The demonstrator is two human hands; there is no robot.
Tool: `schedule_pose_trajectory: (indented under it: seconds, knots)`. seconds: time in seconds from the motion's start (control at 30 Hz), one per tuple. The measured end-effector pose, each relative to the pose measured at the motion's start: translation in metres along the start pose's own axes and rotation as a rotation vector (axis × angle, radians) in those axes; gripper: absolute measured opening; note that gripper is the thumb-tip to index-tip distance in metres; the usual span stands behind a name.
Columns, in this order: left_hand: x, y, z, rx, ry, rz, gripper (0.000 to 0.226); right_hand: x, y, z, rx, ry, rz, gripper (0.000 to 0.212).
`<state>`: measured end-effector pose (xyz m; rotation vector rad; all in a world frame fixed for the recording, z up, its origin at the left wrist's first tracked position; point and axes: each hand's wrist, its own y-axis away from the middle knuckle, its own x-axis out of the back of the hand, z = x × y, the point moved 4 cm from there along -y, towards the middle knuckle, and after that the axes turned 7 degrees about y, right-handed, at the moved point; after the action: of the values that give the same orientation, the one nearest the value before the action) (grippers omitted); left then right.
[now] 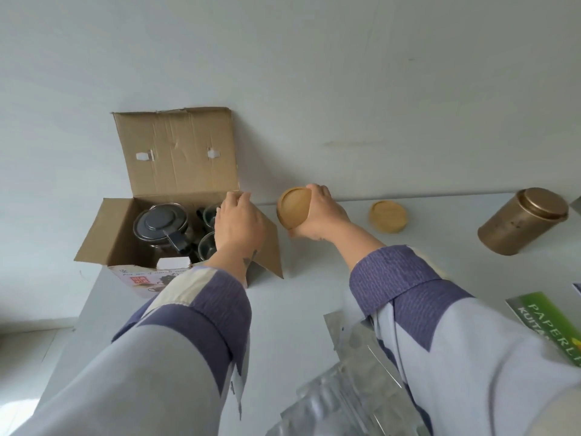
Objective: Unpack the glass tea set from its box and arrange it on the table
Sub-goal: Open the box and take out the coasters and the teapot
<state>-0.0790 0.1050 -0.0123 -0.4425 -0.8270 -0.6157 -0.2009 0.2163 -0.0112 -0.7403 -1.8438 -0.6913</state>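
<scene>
An open cardboard box (pixel 176 152) stands at the table's far left against the wall. Inside it lie a glass teapot with a dark lid (pixel 161 223) and two glass cups (pixel 206 243). My left hand (pixel 237 223) rests palm down on the box's right flap, over the cups, fingers loosely bent; whether it grips anything is hidden. My right hand (pixel 317 215) holds a stack of round wooden coasters (pixel 294 207) tilted, just right of the box and above the table. A second stack of wooden coasters (pixel 388 216) lies flat on the table further right.
A gold metal tin (pixel 523 220) lies on its side at the far right. Clear plastic packaging (pixel 352 388) lies near the front edge, and a green printed pack (pixel 547 322) sits at the right. The white table (pixel 298 294) meets a white wall behind.
</scene>
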Motion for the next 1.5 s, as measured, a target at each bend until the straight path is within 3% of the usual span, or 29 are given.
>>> schedule_pose_trajectory:
  seconds: [0.1,0.23,0.33,0.77,1.27,1.5]
  knots:
    - [-0.015,-0.005,-0.016,-0.008,-0.192,-0.094,0.061,-0.006,-0.019,0.017,-0.055,0.028,-0.014,0.101]
    - [-0.031,-0.010,-0.022,0.070,-0.189,-0.210,0.092,-0.018,-0.048,0.040,-0.149,0.111,-0.011,0.100]
    - [-0.033,-0.012,-0.020,0.097,-0.208,-0.221,0.100,-0.034,-0.061,0.056,-0.230,0.084,-0.003,0.095]
    - [-0.036,-0.017,-0.024,0.121,-0.194,-0.182,0.101,-0.061,-0.097,0.098,-0.382,0.042,0.050,0.097]
    - [-0.034,-0.015,-0.022,0.120,-0.188,-0.169,0.101,-0.063,-0.090,0.100,-0.485,0.042,-0.088,0.106]
    - [-0.035,-0.015,-0.024,0.100,-0.193,-0.166,0.099,-0.059,-0.079,0.090,-0.490,0.011,-0.176,0.129]
